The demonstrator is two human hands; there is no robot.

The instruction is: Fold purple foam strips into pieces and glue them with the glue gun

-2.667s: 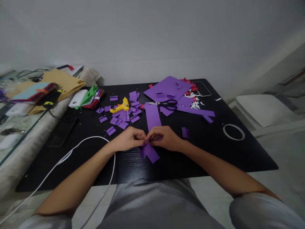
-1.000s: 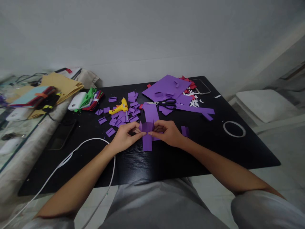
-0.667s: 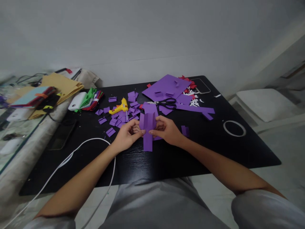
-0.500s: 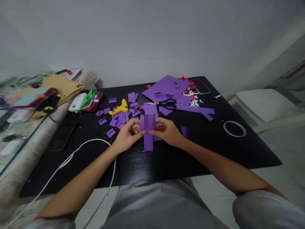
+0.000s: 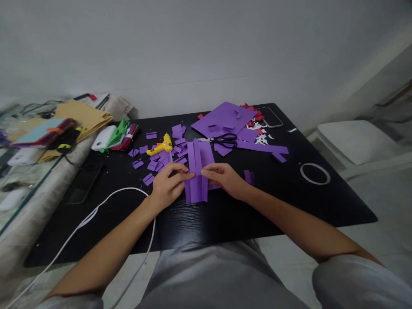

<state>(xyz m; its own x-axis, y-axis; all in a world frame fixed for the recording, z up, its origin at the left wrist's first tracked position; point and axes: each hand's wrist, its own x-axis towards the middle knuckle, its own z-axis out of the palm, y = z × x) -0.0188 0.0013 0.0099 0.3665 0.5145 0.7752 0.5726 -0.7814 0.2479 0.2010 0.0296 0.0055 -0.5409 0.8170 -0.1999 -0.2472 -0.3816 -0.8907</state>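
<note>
Between my hands, near the table's front, is a creased purple paper strip (image 5: pixel 197 189) with lengthwise folds. My left hand (image 5: pixel 170 182) pinches its left edge, thumb and forefinger together. On the opposite edge, the fingers of my right hand (image 5: pixel 222 177) are closed on the same strip. A flat purple paper sheet (image 5: pixel 207 152) lies behind it, partly covered. Small folded purple paper pieces (image 5: pixel 156 165) are scattered to the left, and a yellow glue gun (image 5: pixel 161 146) rests among them. Black-handled scissors (image 5: pixel 225 140) lie beyond my right hand.
A large purple sheet (image 5: pixel 222 118) sits at the back beside red and white scraps (image 5: pixel 262 136). To the right is a tape ring (image 5: pixel 315 173). A white cable (image 5: pixel 106 201) curves past my left forearm. Phones, envelopes (image 5: pixel 82 116) and paper bundles crowd the left side.
The purple strip has been laid down flatter and longer in view, its raised folds lowered. Both hands stay on its edges, my left hand now lower with its back turned up.
</note>
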